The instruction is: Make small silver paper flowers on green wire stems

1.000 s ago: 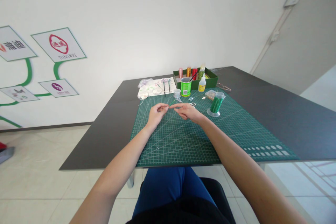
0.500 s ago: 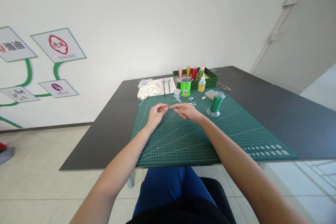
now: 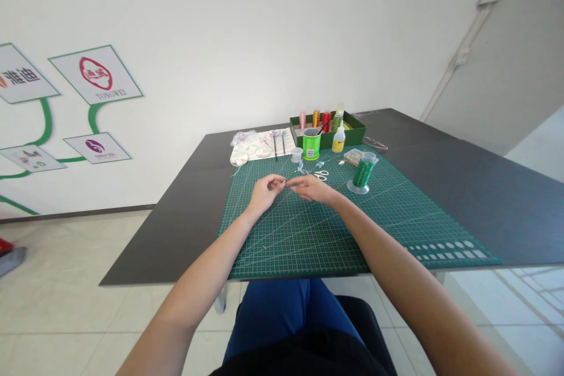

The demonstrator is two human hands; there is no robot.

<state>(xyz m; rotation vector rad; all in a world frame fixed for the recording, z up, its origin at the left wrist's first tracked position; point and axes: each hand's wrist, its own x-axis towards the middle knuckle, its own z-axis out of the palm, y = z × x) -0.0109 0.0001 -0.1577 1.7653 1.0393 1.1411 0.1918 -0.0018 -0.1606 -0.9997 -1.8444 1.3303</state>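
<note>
A thin green strand (image 3: 291,176) is at the fingertips of both hands, above the far half of a green cutting mat (image 3: 304,235). The left hand (image 3: 267,192) has its thumb and fingers together, its grip pinched on the strand's near end. The right hand (image 3: 314,189) reaches in from the other side, fingers stretched out with the tips at the strand; whether its grip is closed on it, one cannot tell.

Just beyond the right hand lie white-handled scissors (image 3: 321,175) and a small pale blue piece (image 3: 319,164). Farther right, a spool of green thread (image 3: 363,170) stands upright near a clear case (image 3: 353,157). Behind them are a lime-green cup (image 3: 311,147), a glue bottle (image 3: 339,140) and a dark green box (image 3: 355,137) with pink, gold and red spools inside. To the cup's left, two dark-stemmed pieces (image 3: 275,148) lie on a white sheet (image 3: 253,151). Everything rests on a dark table (image 3: 176,223) against a white wall (image 3: 247,41).
</note>
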